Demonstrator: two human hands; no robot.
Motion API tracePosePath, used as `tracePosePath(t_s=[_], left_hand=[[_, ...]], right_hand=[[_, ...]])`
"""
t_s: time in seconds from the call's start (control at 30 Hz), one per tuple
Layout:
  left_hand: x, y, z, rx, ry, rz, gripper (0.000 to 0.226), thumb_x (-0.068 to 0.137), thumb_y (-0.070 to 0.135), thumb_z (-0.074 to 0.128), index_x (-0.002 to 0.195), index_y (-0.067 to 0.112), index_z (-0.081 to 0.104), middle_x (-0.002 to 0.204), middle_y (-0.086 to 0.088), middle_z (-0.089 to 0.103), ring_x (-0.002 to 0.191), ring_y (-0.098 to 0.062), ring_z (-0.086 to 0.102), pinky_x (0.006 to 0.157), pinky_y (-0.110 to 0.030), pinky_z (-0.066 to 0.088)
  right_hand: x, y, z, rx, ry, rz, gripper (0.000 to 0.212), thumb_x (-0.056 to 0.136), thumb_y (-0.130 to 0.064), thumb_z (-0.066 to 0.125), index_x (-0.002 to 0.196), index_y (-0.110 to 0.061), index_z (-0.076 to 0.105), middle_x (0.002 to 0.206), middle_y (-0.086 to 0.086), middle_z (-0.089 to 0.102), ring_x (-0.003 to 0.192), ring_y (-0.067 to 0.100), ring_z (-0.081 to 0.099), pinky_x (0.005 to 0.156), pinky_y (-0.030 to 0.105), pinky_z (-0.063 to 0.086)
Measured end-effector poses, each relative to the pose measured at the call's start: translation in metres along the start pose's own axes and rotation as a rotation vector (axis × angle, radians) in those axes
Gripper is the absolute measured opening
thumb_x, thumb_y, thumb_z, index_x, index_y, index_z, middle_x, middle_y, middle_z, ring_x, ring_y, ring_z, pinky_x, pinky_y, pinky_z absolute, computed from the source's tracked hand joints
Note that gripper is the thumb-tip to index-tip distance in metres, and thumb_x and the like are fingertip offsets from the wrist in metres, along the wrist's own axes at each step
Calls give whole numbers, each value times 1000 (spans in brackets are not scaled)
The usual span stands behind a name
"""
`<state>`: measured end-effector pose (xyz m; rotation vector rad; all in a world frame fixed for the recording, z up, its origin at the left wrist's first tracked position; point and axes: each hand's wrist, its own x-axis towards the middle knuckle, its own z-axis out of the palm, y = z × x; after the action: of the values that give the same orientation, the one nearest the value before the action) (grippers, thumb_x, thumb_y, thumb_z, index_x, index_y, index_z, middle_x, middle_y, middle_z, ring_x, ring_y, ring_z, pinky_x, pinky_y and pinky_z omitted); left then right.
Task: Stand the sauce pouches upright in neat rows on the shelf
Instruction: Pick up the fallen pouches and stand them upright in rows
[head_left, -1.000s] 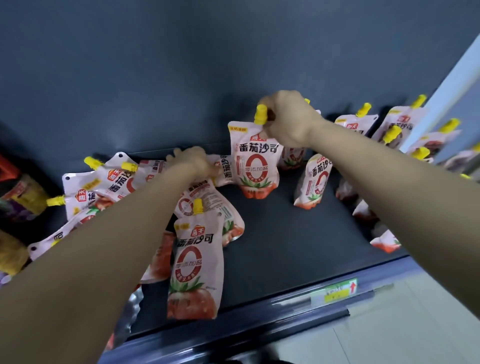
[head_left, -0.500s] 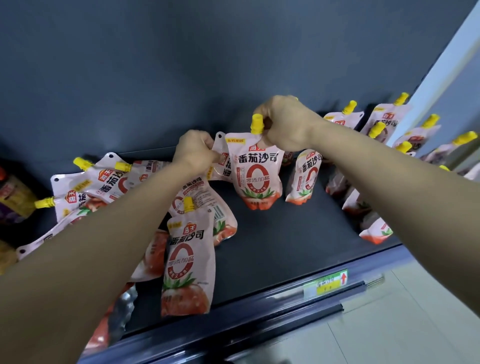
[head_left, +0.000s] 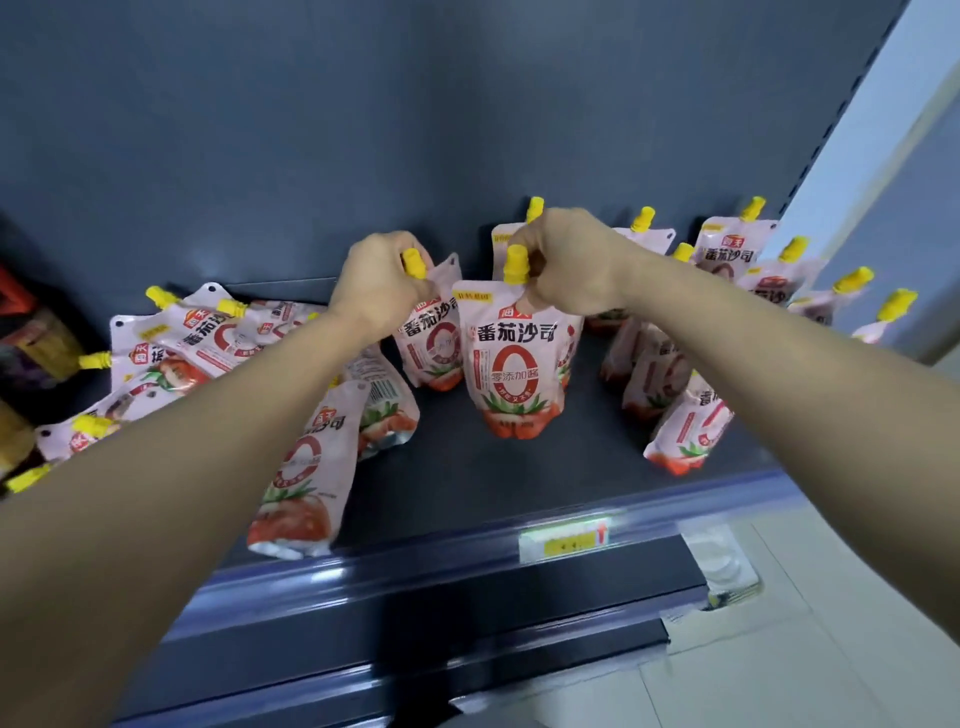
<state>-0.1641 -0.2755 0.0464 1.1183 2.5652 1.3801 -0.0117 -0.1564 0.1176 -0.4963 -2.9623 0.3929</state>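
Observation:
Pink-and-white tomato sauce pouches with yellow caps fill the dark shelf (head_left: 467, 478). My right hand (head_left: 563, 262) grips the top of one upright pouch (head_left: 511, 364) beside its yellow cap, its base on the shelf at the middle. My left hand (head_left: 382, 280) pinches the cap end of a second pouch (head_left: 434, 338), held upright just left of and behind the first. Several pouches (head_left: 727, 291) stand in rows at the right. A pile of pouches (head_left: 176, 353) lies flat at the left, and one pouch (head_left: 306, 467) lies flat near the front, partly under my left forearm.
The shelf's front rail (head_left: 426, 566) carries a yellow price label (head_left: 563, 540). A dark back panel (head_left: 415, 130) rises behind the pouches. Other dark packets (head_left: 31, 338) sit at the far left. Pale floor tiles (head_left: 805, 649) show at the lower right.
My left hand has lifted a pouch off the pile and brought it upright next to the one in my right hand. My right hand has set its pouch lower and nearer the front.

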Motion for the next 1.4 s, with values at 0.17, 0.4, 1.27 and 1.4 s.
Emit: tracePosePath(t_s=[0.17, 0.4, 1.27, 1.4], left_hand=[[-29, 23, -2, -45, 76, -34, 22, 69, 7, 76, 72, 19, 58, 61, 6, 50, 54, -12, 45, 52, -23, 40], [-64, 53, -7, 5, 121, -53, 21, 70, 12, 78, 70, 20, 58, 68, -1, 60, 58, -14, 54, 55, -26, 46], [-114, 115, 79, -13, -198, -9, 41, 71, 4, 75, 107, 17, 63, 116, -2, 66, 99, -17, 65, 89, -35, 53], [-117, 108, 77, 69, -189, -79, 16, 72, 8, 76, 79, 19, 66, 79, 9, 68, 75, -5, 65, 68, -23, 52]], right_hand=[[-14, 29, 2, -33, -28, 34, 7, 80, -1, 63, 87, -3, 66, 78, 7, 58, 75, 23, 52, 66, 25, 41], [-17, 64, 15, -73, -13, 58, 13, 85, -9, 63, 97, -6, 66, 91, 10, 62, 82, 25, 54, 68, 26, 39], [-38, 89, -14, -131, -12, -61, 27, 88, -1, 51, 110, 0, 67, 112, 18, 68, 105, 34, 61, 92, 37, 51], [-41, 92, -18, -24, 44, -51, 27, 86, -1, 56, 108, -7, 70, 112, 12, 69, 105, 29, 62, 93, 35, 52]])
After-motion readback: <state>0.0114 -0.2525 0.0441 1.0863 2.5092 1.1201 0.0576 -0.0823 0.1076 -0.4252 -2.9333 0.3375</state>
